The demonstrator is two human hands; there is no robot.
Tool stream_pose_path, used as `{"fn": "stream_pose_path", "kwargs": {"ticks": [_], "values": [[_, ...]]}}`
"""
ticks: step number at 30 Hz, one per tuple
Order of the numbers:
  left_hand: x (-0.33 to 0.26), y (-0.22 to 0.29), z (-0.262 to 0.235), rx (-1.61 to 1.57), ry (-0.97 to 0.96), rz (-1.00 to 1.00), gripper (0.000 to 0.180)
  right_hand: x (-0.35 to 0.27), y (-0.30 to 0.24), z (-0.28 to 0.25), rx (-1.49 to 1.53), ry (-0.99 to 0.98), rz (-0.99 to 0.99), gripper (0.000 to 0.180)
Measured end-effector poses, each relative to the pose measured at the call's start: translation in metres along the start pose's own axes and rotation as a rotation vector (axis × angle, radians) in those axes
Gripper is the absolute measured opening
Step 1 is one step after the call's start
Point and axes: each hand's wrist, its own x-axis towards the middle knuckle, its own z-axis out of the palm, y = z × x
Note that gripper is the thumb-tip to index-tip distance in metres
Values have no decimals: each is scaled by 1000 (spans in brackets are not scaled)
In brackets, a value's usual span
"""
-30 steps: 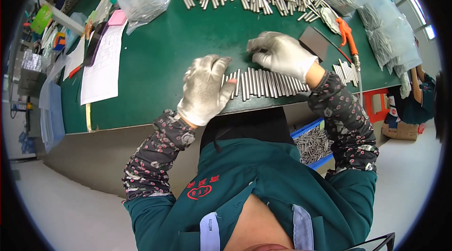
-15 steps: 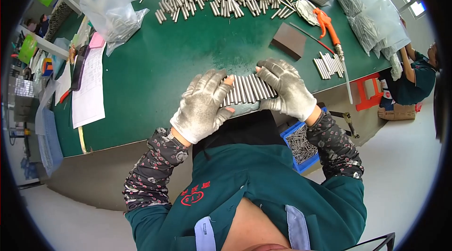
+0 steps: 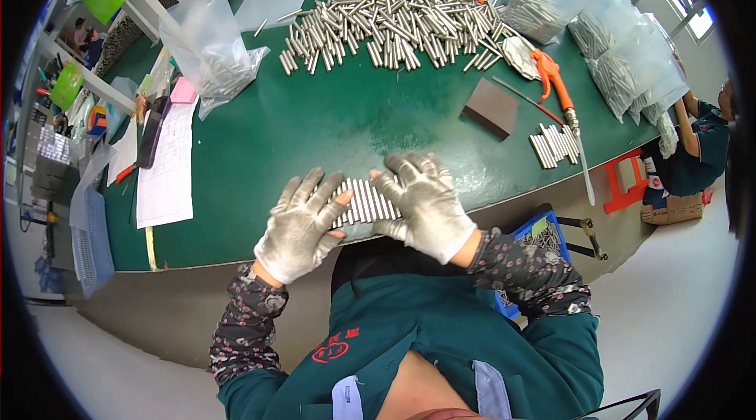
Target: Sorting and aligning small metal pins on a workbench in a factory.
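A row of short steel pins [image 3: 365, 201] lies side by side near the front edge of the green table. My left hand [image 3: 298, 229], in a grey-stained white glove with bare thumb and index tips, is at the row's left end, fingers stretched out. At the right end my right hand [image 3: 425, 206], gloved likewise, lies flat with fingers extended and covers part of the row. Both thumbs are on the near side of the pins. How many pins sit under the right palm is hidden.
Beyond lies a big heap of steel pins [image 3: 402, 22]. To the right are a brown block [image 3: 490, 108], a smaller pin group [image 3: 554, 144], an orange air gun [image 3: 554, 81] and bagged pins [image 3: 618, 77]. Papers [image 3: 167, 164] lie left; a blue crate [image 3: 543, 235] stands below. A person [image 3: 701, 132] works far right.
Both hands have shifted left in the picture along with the row. My right hand has slid further over the pins, so fewer show between the hands. The head view has tilted slightly.
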Motion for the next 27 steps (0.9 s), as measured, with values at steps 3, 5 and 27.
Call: {"fn": "stream_pose_path", "kwargs": {"ticks": [3,5,27], "values": [[-5,-3,0,-15,3,-14,57,1,-2,4,-3,-18,-15,70],[-4,-1,-1,11,11,-26,58,2,3,0,-14,-12,-13,72],[-11,-18,14,-229,327,-102,66,86,158,-88,-714,199,394,49]]}}
